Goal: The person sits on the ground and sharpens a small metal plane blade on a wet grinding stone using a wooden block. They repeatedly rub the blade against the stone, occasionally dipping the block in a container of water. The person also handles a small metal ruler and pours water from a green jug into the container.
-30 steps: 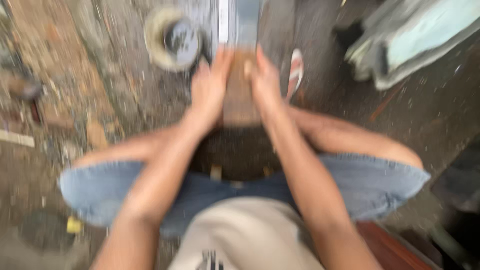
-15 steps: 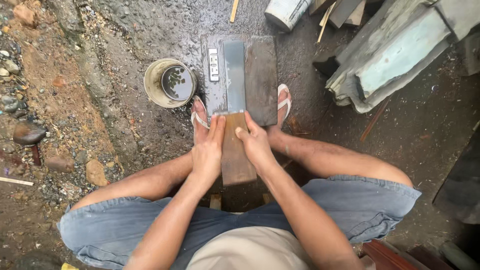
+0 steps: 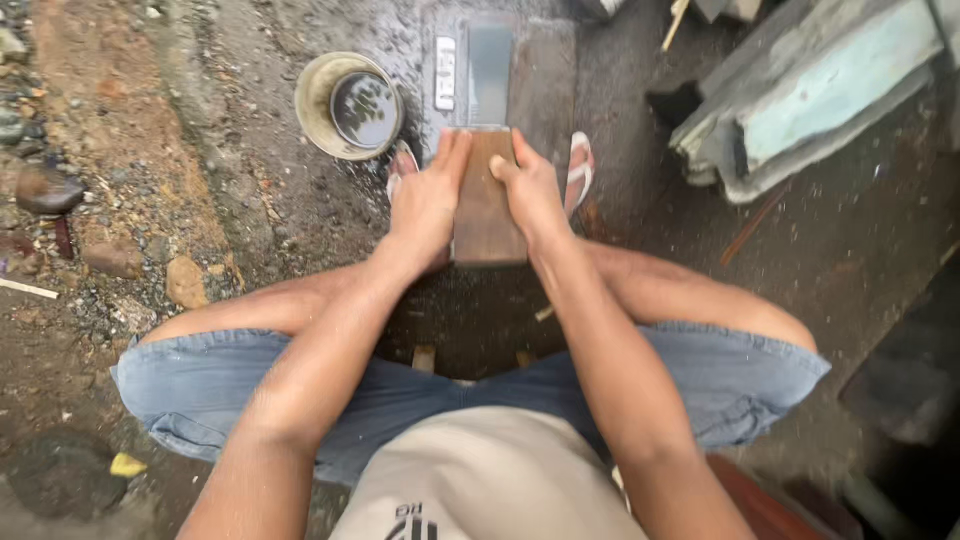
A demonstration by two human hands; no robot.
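I sit low with knees spread over wet ground. My left hand and my right hand press from either side on a brown wooden block that lies lengthwise in front of me. Its far end rests on a flat grey sharpening stone with a wet lighter strip down its middle. Fingers of both hands lie on the block's top edges. What is under the block is hidden. My feet in white sandals flank the stone.
A round tin bowl with dark water stands left of the stone. Stacked grey and pale-blue boards lie at the upper right. Stones and reddish dirt cover the left side. A yellow scrap lies by my left thigh.
Both hands slid the wooden block back towards me a second ago, then forward along the stone again. My head tilted, so the view shifted and sharpened.
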